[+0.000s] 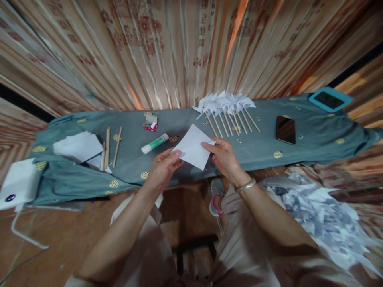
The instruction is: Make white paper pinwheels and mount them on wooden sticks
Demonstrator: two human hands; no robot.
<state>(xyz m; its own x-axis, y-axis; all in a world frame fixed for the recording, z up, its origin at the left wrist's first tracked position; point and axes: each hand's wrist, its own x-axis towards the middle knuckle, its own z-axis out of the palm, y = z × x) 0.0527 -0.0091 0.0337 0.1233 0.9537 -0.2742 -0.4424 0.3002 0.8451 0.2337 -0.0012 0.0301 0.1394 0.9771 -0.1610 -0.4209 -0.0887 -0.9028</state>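
Left hand: we are pinching the paper at its left corner.
Right hand: gripping near the opposite corner.
Paper: spanning between both, over the table's near side.

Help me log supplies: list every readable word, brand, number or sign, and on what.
Nothing is legible.
White-and-green plastic glue stick: label blurred.
Red cardboard box: print too small.
Striped beige fabric curtain: red marks blurred.
White boxy plastic device: round dark emblem blurred.
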